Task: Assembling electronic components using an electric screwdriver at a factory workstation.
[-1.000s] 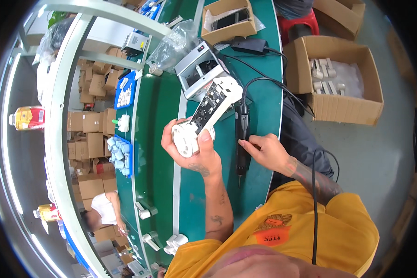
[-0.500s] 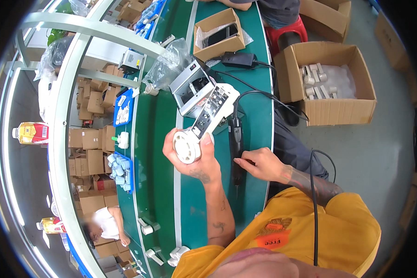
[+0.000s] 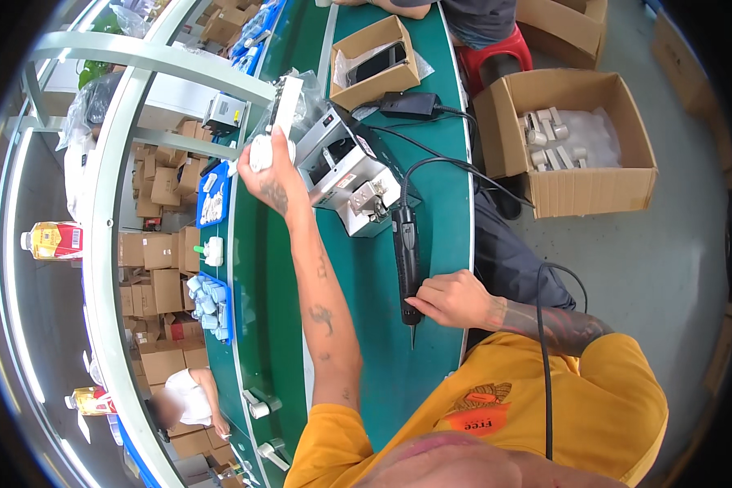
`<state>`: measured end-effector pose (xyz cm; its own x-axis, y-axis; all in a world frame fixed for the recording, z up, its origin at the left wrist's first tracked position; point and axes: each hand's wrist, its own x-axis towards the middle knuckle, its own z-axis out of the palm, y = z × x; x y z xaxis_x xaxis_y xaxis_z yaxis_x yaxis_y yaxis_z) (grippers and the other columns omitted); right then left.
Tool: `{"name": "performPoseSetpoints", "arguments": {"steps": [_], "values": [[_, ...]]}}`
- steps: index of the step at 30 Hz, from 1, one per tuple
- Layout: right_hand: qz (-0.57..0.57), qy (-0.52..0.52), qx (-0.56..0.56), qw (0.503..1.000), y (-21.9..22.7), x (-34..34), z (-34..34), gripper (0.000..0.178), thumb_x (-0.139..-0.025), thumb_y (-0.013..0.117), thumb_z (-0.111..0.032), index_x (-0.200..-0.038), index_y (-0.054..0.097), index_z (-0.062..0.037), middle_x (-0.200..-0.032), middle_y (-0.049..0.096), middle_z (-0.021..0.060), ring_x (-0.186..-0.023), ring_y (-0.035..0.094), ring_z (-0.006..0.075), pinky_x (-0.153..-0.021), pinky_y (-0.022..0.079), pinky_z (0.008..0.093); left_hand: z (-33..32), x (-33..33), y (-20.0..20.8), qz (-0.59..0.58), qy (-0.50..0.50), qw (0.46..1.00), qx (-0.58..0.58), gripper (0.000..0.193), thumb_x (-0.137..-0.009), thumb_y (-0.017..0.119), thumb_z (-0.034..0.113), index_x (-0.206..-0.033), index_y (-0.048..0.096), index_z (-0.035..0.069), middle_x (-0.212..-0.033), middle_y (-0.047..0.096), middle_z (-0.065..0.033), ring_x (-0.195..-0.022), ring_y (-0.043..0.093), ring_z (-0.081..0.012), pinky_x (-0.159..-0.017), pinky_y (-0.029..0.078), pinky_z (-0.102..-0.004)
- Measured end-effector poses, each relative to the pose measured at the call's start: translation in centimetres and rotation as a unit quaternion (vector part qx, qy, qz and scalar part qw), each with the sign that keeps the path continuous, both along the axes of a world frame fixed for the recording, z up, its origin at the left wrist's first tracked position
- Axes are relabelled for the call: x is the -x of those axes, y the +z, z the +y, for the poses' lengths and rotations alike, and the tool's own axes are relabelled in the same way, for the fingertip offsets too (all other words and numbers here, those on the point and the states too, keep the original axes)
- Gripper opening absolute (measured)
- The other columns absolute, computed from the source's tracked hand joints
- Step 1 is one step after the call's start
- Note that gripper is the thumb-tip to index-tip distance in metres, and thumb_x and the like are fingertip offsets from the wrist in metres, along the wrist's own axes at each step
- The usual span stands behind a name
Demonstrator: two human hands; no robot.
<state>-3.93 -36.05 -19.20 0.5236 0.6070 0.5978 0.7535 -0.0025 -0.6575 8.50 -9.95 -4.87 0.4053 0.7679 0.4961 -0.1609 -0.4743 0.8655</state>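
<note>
My left hand point(image 3: 273, 175), arm stretched out, is closed around the round end of a white plastic handheld device point(image 3: 288, 107). The device's straight handle points away from me, a strip of its circuit board showing at the left edge. Its round end is partly hidden by my fingers. My right hand point(image 3: 457, 299) has curled fingers, with thumb and forefinger at the lower body of a black electric screwdriver point(image 3: 407, 248). The screwdriver lies over the green bench point(image 3: 366, 325), its thin tip toward me. Beside my left forearm stands a grey metal box-shaped machine point(image 3: 350, 175).
An open carton point(image 3: 594, 195) of white parts stands at the right. Farther along the bench are a small carton point(image 3: 358, 96) and a black power adapter point(image 3: 411, 104) with cables. Blue trays point(image 3: 229, 313) line the left; a metal frame point(image 3: 126, 163) rises there. Other people sit nearby.
My left hand has carried the white device forward and left, turning it so its board faces mostly away. My right hand has slid slightly nearer to me along the screwdriver.
</note>
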Motion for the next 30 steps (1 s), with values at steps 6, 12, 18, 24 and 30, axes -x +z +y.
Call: {"name": "performPoseSetpoints", "arguments": {"steps": [6, 12, 18, 24, 30], "values": [[-0.018, -0.013, -0.007, 1.0, -0.3, -0.1, 0.0, 0.032, -0.092, 0.074, -0.019, -0.068, 0.057, -0.0071, -0.062, 0.055, 0.0055, -0.054, 0.059, 0.0244, -0.047, 0.046, 0.0381, 2.2, -2.7, 0.3, 0.122, 0.068, 0.984, -0.115, 0.067, -0.077, 0.089, 0.04, -0.118, 0.059, -0.004, -0.111, 0.067, -0.0215, -0.098, 0.068, -0.0319, -0.09, 0.054, -0.0416], [-0.007, 0.0, -0.006, 1.0, -0.4, -0.1, 0.2, 0.029, -0.091, 0.076, -0.018, -0.069, 0.059, -0.0069, -0.062, 0.054, 0.0055, -0.054, 0.058, 0.0244, -0.047, 0.045, 0.0375, 1.9, -2.2, -0.8, 0.121, 0.023, 0.986, -0.108, 0.067, -0.079, 0.088, 0.038, -0.117, 0.057, -0.006, -0.111, 0.066, -0.0217, -0.102, 0.066, -0.0295, -0.093, 0.052, -0.0406], [0.0, 0.01, -0.01, 1.0, -0.2, -0.6, 0.2, 0.034, -0.092, 0.074, -0.019, -0.065, 0.056, -0.0085, -0.061, 0.055, 0.0045, -0.053, 0.059, 0.0228, -0.046, 0.047, 0.0368, 1.7, -2.0, -0.4, 0.125, 0.016, 0.988, -0.084, 0.064, -0.08, 0.088, 0.035, -0.118, 0.056, -0.006, -0.11, 0.066, -0.02, -0.1, 0.066, -0.0274, -0.091, 0.053, -0.0391], [0.001, -0.012, -0.021, 1.0, 0.3, -0.5, 0.4, 0.034, -0.089, 0.076, -0.015, -0.064, 0.054, -0.0083, -0.058, 0.051, 0.0042, -0.048, 0.055, 0.022, -0.043, 0.043, 0.0355, 1.8, -2.0, -0.4, 0.168, 0.056, 0.976, -0.129, 0.066, -0.079, 0.088, 0.037, -0.121, 0.057, -0.003, -0.113, 0.068, -0.0194, -0.103, 0.067, -0.0302, -0.093, 0.052, -0.0406], [0.029, -0.017, -0.045, 0.998, -0.5, -0.6, 0.8, 0.021, -0.085, 0.078, -0.008, -0.072, 0.061, -0.0071, -0.057, 0.054, 0.0046, -0.047, 0.056, 0.0223, -0.042, 0.041, 0.0362, 1.1, -1.7, -0.4, 0.192, 0.054, 0.974, -0.108, 0.069, -0.078, 0.088, 0.039, -0.124, 0.057, -0.001, -0.113, 0.07, -0.0211, -0.106, 0.069, -0.0335, -0.096, 0.051, -0.0423]]}}
